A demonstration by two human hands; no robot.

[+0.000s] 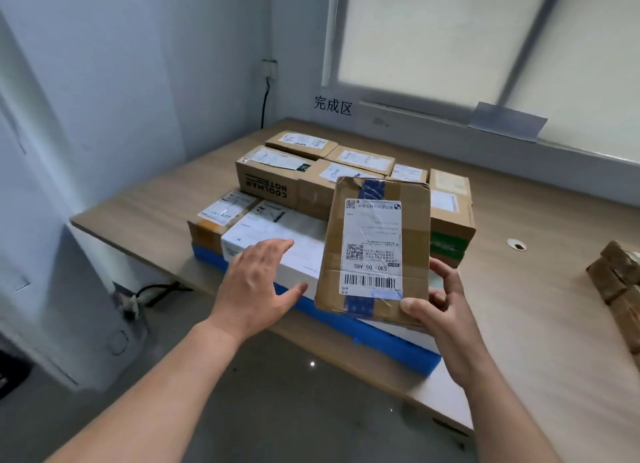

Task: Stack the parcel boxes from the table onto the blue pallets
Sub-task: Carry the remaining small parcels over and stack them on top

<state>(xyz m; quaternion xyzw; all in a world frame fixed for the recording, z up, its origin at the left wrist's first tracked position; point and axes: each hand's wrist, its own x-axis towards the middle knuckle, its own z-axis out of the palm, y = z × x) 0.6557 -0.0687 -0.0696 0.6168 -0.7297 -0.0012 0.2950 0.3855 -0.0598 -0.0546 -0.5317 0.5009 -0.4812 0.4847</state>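
Right hand [446,310] grips the brown cardboard parcel box [377,247] at its near right corner: thumb on the labelled top face, fingers curled round the right edge and underside. The box is off the surface, tilted with its far end raised. The white shipping label with barcode and QR codes faces the camera, and a blue tape strip runs lengthwise under the label.

Left hand [259,286] is spread flat, fingers straight, palm down, holding nothing. It hovers over the flat white carton [277,234], just left of the held box; can't tell if it touches either.

The held box is above the near right part of the blue plastic pallet [381,344], which lies on the wood-top bench [536,306] close to its front edge.

Already on the pallet:
- flat white carton at the near left
- small brown box with an orange patch [214,220] to its left
- brown box printed "COOLMAN" [266,182] behind them, with several more labelled brown boxes in a row beyond it
- brown box with a green band [450,227] at the right, partly hidden by the held one

Brown wrapped parcels [616,282] sit on the bench at the far right, well apart from the pallet. A round cable hole [516,244] lies between them and the pallet. A wall sign [332,105] reads "完成区" behind the stack.
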